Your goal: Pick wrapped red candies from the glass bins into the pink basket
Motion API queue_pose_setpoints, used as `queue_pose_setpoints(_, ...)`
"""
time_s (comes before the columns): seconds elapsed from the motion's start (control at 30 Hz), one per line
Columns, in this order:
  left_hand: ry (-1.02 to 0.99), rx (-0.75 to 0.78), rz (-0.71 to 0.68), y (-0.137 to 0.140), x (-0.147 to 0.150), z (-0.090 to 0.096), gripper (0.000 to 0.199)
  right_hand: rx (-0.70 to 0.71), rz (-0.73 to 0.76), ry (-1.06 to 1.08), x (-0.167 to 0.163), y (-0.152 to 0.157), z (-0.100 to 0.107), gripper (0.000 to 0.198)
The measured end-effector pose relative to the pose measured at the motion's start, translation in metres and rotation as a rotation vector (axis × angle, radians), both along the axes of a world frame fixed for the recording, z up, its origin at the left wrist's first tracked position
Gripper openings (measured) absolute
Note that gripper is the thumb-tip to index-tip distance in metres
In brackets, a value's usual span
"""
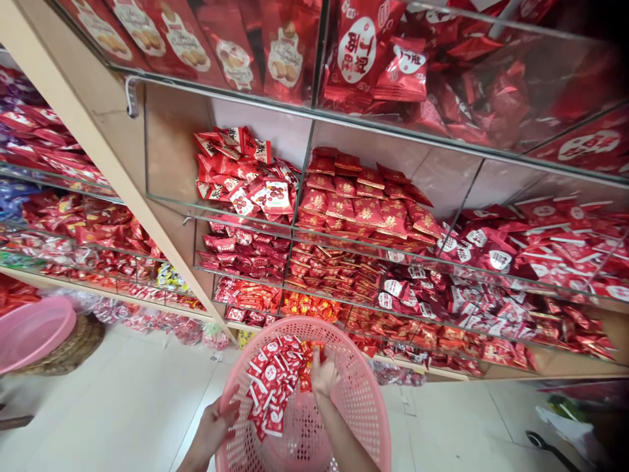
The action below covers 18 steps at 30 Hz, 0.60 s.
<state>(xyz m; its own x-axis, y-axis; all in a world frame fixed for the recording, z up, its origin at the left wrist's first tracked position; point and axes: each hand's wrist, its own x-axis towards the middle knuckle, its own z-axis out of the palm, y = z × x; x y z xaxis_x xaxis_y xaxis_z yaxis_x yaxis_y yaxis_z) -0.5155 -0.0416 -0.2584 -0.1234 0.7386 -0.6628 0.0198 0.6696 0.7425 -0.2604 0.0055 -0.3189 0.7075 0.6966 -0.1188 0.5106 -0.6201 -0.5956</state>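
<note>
A pink plastic basket [369, 387] with a perforated wall stands in front of me. My left hand [216, 425] grips its left rim, fingers over the edge. Red-and-white wrapped candy packets [275, 377] lie heaped on the basket's left side. Inside, toward the back, my right hand [325, 375] is closed at a small bunch of orange-red candy packets [306, 367]. Its fingertips are partly hidden, so how many packets it grips is unclear. Part of the basket's bottom shows below the heap.
Glass shelves filled with red candy packets [363, 203] rise just beyond the basket. A wooden divider [122, 164] slants down at left. On the tiled floor, a pink basin [37, 331] rests on a woven basket [81, 344]. A white bag [565, 423] lies at lower right.
</note>
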Motion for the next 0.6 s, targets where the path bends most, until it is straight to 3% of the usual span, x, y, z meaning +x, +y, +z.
queue_pose_setpoints(0.13,0.006,-0.015,0.0,0.001,0.001,0.001,0.037,0.114,-0.027,-0.049,0.004,0.008,0.021,0.051)
queue_pose_setpoints(0.3,-0.014,-0.034,-0.001,0.002,0.001,0.003,0.041,0.273,0.159,-0.102,0.003,0.057,0.057,0.041)
queue_pose_setpoints(0.43,-0.048,-0.037,-0.025,0.001,-0.002,-0.005,0.045,0.078,0.269,-0.097,-0.01,0.114,0.074,0.042)
queue_pose_setpoints(0.5,-0.049,-0.039,-0.059,0.001,-0.004,-0.011,0.044,-0.033,0.259,-0.067,-0.018,0.136,0.076,0.046)
queue_pose_setpoints(0.6,-0.03,-0.029,-0.043,0.0,-0.005,-0.016,0.044,-0.089,0.237,-0.029,-0.028,0.156,0.073,0.046)
